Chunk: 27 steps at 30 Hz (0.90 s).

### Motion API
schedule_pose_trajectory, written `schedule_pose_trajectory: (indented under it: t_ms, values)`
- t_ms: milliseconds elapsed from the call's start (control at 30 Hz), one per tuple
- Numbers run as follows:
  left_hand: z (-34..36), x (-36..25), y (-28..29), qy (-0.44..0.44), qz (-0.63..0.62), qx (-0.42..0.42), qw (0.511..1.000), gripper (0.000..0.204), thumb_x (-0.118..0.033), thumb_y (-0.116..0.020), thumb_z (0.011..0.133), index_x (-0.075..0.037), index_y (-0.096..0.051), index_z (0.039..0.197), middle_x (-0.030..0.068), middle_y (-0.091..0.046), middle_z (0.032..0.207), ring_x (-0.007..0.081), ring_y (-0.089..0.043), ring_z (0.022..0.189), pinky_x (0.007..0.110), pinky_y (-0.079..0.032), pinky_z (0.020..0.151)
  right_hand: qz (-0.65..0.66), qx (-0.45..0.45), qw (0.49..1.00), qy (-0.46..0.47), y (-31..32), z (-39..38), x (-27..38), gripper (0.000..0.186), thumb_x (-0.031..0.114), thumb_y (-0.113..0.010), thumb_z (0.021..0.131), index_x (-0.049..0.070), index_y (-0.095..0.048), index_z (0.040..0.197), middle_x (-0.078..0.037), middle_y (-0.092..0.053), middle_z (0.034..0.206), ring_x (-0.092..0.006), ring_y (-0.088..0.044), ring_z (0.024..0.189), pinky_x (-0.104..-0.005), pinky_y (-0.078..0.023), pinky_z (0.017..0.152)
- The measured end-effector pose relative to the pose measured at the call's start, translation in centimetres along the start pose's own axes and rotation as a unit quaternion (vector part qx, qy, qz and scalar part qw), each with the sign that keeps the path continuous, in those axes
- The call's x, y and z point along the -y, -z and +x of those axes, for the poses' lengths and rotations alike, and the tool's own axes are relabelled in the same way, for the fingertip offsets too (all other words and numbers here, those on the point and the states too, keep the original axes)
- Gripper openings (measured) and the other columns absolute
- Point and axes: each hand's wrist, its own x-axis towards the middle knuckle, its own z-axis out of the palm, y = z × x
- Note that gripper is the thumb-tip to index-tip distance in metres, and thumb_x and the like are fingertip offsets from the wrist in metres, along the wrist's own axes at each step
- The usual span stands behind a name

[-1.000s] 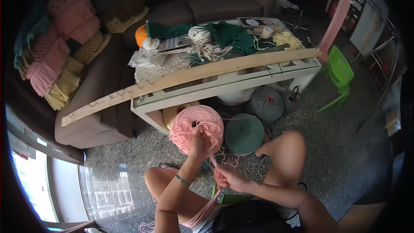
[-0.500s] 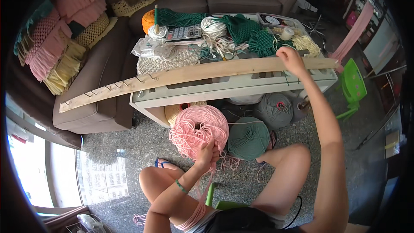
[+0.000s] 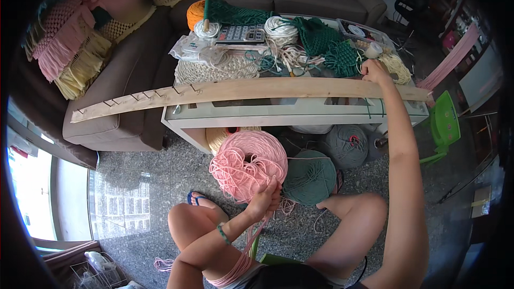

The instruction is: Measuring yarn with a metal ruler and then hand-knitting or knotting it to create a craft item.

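Note:
My left hand (image 3: 266,199) is closed round pink cord strands, at the lower edge of a large pink cord roll (image 3: 251,150). The gathered strands (image 3: 250,243) run down from that fist and wind round my left thigh. My right arm reaches far forward, and my right hand (image 3: 377,69) is curled at the far edge of a long wooden board (image 3: 267,90), beside a green knotted piece (image 3: 344,56). Its fingertips are partly hidden, so what they hold cannot be made out. Several nails (image 3: 160,94) stick up from the board's left part.
The board lies across a white glass-topped table (image 3: 257,122), overhanging at left. Beyond it are a calculator (image 3: 241,33), white cord balls (image 3: 281,30) and an orange ball (image 3: 196,16). Teal (image 3: 309,179) and grey rolls (image 3: 345,147) sit below. A green chair (image 3: 445,120) stands right.
The whole view has shifted slightly. My left hand, still on the pink strands, has come a little lower and right against the roll. My right hand stays at the board's far edge, its fingers more curled.

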Motion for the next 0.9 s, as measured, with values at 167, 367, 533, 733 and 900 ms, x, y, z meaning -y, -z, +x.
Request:
schedule_pose_trajectory:
  t_ms: [167,367,533,733,900]
  values:
    - [-0.2,-0.2,0.9,-0.004,-0.011,-0.017,1.000,0.031,-0.038,-0.034,0.098,-0.015,-0.045,0.082,-0.0066,-0.024,0.057,0.0054,-0.020,0.046,0.022,-0.017,0.040,-0.017,-0.021,0.998,-0.060,1.2,-0.8,2.6,0.028,0.013,-0.081,0.053,0.009,-0.063,0.074,-0.008,-0.064,0.076,-0.0271,-0.063,0.076,-0.0373,-0.050,0.069]
    - [-0.2,-0.4,0.9,0.007,-0.015,-0.022,1.000,0.032,-0.039,-0.035,0.098,-0.014,-0.045,0.081,-0.0064,-0.024,0.057,0.0056,-0.020,0.046,0.021,-0.018,0.040,-0.074,0.019,0.996,-0.053,1.8,-0.7,2.0,0.029,0.014,-0.084,0.050,0.011,-0.064,0.071,-0.008,-0.064,0.090,-0.0252,-0.061,0.092,-0.0360,-0.049,0.078]
    - [-0.1,-0.1,0.7,0.008,-0.023,-0.032,0.999,0.033,-0.040,-0.036,0.097,-0.013,-0.045,0.080,-0.0062,-0.025,0.057,0.0056,-0.020,0.046,0.021,-0.017,0.040,-0.186,-0.020,0.980,-0.064,1.0,-0.6,2.0,0.029,0.012,-0.083,0.049,0.009,-0.063,0.070,-0.009,-0.061,0.097,-0.0259,-0.056,0.101,-0.0364,-0.045,0.087]
    - [0.5,-0.3,0.9,0.010,-0.014,-0.033,0.999,0.033,-0.040,-0.037,0.097,-0.013,-0.045,0.079,-0.0062,-0.026,0.058,0.0057,-0.021,0.046,0.021,-0.018,0.041,-0.189,-0.073,0.979,-0.034,0.8,-0.2,1.2,0.029,0.008,-0.080,0.050,0.006,-0.063,0.073,-0.010,-0.058,0.101,-0.0266,-0.053,0.106,-0.0376,-0.041,0.092]
    - [0.4,-0.6,0.0,0.003,-0.017,-0.026,1.000,0.032,-0.037,-0.037,0.098,-0.013,-0.044,0.078,-0.0063,-0.027,0.058,0.0056,-0.023,0.046,0.021,-0.019,0.041,-0.215,-0.108,0.970,-0.003,2.5,-1.3,0.8,0.029,0.002,-0.071,0.062,0.005,-0.062,0.089,-0.013,-0.056,0.110,-0.0274,-0.050,0.111,-0.0393,-0.038,0.096]
